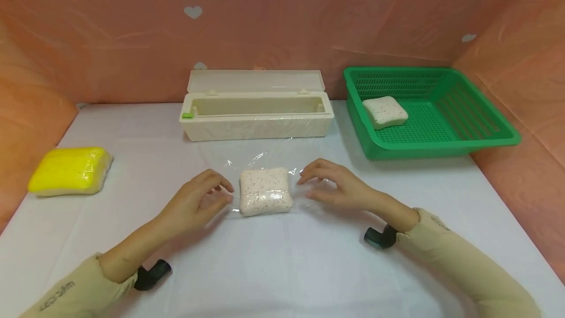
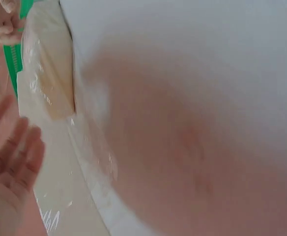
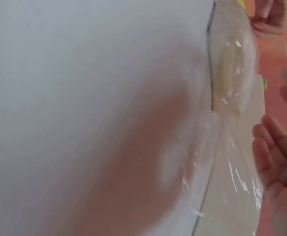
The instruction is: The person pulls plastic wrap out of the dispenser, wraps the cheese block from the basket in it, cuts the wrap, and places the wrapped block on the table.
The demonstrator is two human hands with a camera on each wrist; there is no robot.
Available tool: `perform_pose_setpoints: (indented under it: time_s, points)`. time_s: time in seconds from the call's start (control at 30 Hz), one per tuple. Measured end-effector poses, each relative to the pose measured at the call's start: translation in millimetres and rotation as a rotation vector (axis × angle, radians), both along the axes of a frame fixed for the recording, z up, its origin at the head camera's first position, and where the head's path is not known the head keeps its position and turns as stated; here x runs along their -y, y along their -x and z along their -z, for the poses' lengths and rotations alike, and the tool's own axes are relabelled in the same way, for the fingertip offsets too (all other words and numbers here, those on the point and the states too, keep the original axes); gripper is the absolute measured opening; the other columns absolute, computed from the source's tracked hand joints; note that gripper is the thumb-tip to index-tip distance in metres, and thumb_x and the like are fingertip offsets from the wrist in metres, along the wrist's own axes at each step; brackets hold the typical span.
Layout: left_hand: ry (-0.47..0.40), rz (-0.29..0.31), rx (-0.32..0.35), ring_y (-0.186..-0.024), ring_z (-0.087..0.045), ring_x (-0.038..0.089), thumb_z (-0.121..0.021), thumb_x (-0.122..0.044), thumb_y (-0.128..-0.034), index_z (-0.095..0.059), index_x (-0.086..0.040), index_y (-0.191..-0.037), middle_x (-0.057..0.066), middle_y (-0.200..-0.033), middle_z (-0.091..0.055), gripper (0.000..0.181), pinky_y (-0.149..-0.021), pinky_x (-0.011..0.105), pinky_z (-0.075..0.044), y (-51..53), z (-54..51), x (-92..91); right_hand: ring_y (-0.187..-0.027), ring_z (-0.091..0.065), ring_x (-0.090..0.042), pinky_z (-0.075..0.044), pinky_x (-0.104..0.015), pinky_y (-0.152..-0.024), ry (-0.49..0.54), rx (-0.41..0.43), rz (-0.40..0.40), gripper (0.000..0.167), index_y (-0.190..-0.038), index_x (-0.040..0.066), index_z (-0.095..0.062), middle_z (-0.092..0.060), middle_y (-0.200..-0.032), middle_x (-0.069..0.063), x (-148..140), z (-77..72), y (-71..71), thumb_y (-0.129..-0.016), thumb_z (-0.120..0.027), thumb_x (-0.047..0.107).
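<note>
While the speckled sponge [image 1: 266,183] lies partly wrapped in clear film [image 3: 239,179] on the white table [image 1: 282,269], the left hand [image 1: 196,200] and right hand [image 1: 339,185] flank it, fingers loosely bent and gripping nothing, likely set there because loose film spreads toward both sides.

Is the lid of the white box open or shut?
Open: in the head view the lid is raised behind the box, whose hollow inside shows.
</note>
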State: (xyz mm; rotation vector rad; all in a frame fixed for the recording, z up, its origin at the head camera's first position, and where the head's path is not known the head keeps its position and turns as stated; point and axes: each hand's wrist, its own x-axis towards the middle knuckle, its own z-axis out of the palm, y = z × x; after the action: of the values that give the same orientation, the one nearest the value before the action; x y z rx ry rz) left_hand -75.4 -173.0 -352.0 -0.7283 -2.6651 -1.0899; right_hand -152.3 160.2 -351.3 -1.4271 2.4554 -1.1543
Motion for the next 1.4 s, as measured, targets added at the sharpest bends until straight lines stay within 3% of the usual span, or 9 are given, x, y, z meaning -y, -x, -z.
perform_pose_setpoints:
  time_s: [0.1,0.17,0.37,0.5,0.67,0.8,0.93,1.1,1.4]
  points:
    - [-0.038,0.081,-0.027,-0.092,-0.059,0.013,-0.073,-0.001,-0.0798,-0.069,-0.013,-0.097,-0.006,-0.101,-0.059,0.022,-0.080,0.031,-0.052,-0.2,3.9,-5.0,-0.114,-0.056,-0.019,-0.047,-0.031,-0.096,0.003,0.013,-0.053,0.027,-0.111,0.009,-0.069,-0.061,-0.118,-0.005,6.9,4.9,-2.3,-0.084,-0.073,0.010]
    - [-0.037,0.098,-0.022,-0.094,-0.057,0.012,-0.075,-0.002,-0.0784,-0.072,-0.015,-0.098,-0.006,-0.101,-0.058,0.024,-0.082,0.030,-0.050,-1.0,5.4,-7.4,-0.119,-0.055,-0.022,-0.046,-0.034,-0.099,-0.008,0.024,-0.072,0.030,-0.113,0.009,-0.069,-0.061,-0.123,-0.008,10.7,7.0,-4.3,-0.083,-0.074,0.010]
    - [0.077,0.098,-0.003,-0.102,-0.055,0.016,-0.080,-0.013,-0.0763,-0.073,-0.020,-0.109,-0.001,-0.108,-0.056,0.034,-0.085,0.037,-0.048,-2.4,6.7,-14.2,-0.124,-0.053,-0.025,-0.045,-0.040,-0.101,-0.093,0.008,-0.045,0.036,-0.118,0.014,-0.069,-0.059,-0.130,-0.010,20.4,5.9,-12.8,-0.083,-0.075,0.017]
    - [0.107,0.085,0.038,-0.109,-0.055,0.023,-0.082,-0.016,-0.0744,-0.070,-0.021,-0.115,0.006,-0.119,-0.053,0.043,-0.089,0.044,-0.048,-1.2,8.4,-18.0,-0.122,-0.052,-0.022,-0.046,-0.038,-0.098,-0.177,-0.005,-0.008,0.043,-0.123,0.020,-0.067,-0.053,-0.133,-0.007,25.8,4.7,-16.8,-0.082,-0.077,0.025]
    - [0.102,0.054,0.097,-0.118,-0.053,0.035,-0.084,-0.010,-0.0700,-0.069,-0.020,-0.110,0.013,-0.136,-0.045,0.044,-0.095,0.053,-0.045,1.3,11.1,-23.7,-0.123,-0.049,-0.020,-0.046,-0.037,-0.098,-0.239,0.015,0.018,0.041,-0.121,0.023,-0.065,-0.047,-0.133,-0.005,30.4,4.9,-17.0,-0.081,-0.077,0.023]
    - [0.106,0.061,0.151,-0.130,-0.043,0.041,-0.081,-0.002,-0.0694,-0.061,-0.019,-0.104,0.018,-0.145,-0.037,0.044,-0.096,0.057,-0.044,5.8,12.9,-30.0,-0.116,-0.051,-0.017,-0.048,-0.033,-0.093,-0.262,0.029,0.023,0.034,-0.115,0.023,-0.064,-0.045,-0.130,-0.004,35.8,4.8,-15.2,-0.083,-0.074,0.020]
    - [0.081,0.058,0.152,-0.132,-0.041,0.043,-0.080,0.003,-0.0685,-0.056,-0.016,-0.100,0.022,-0.142,-0.039,0.043,-0.096,0.057,-0.044,9.0,15.1,-34.8,-0.110,-0.053,-0.016,-0.048,-0.031,-0.092,-0.230,0.008,0.033,0.028,-0.109,0.020,-0.066,-0.049,-0.121,-0.003,39.9,6.6,-12.8,-0.082,-0.076,0.019]
    - [0.016,0.033,0.178,-0.125,-0.048,0.041,-0.081,0.000,-0.0704,-0.059,-0.018,-0.098,0.019,-0.138,-0.044,0.040,-0.096,0.059,-0.043,8.8,16.5,-32.7,-0.109,-0.055,-0.016,-0.047,-0.034,-0.094,-0.143,0.017,0.055,0.027,-0.106,0.020,-0.071,-0.056,-0.113,-0.001,38.6,9.7,-11.0,-0.081,-0.078,0.018]
    - [-0.127,0.087,0.245,-0.126,-0.050,0.038,-0.075,-0.016,-0.0826,-0.061,-0.021,-0.115,0.016,-0.144,-0.043,0.036,-0.100,0.058,-0.041,8.0,8.9,-20.1,-0.100,-0.061,-0.013,-0.054,-0.029,-0.084,0.037,0.117,0.018,0.030,-0.112,0.011,-0.070,-0.065,-0.107,0.000,31.8,6.8,-5.9,-0.083,-0.075,0.011]
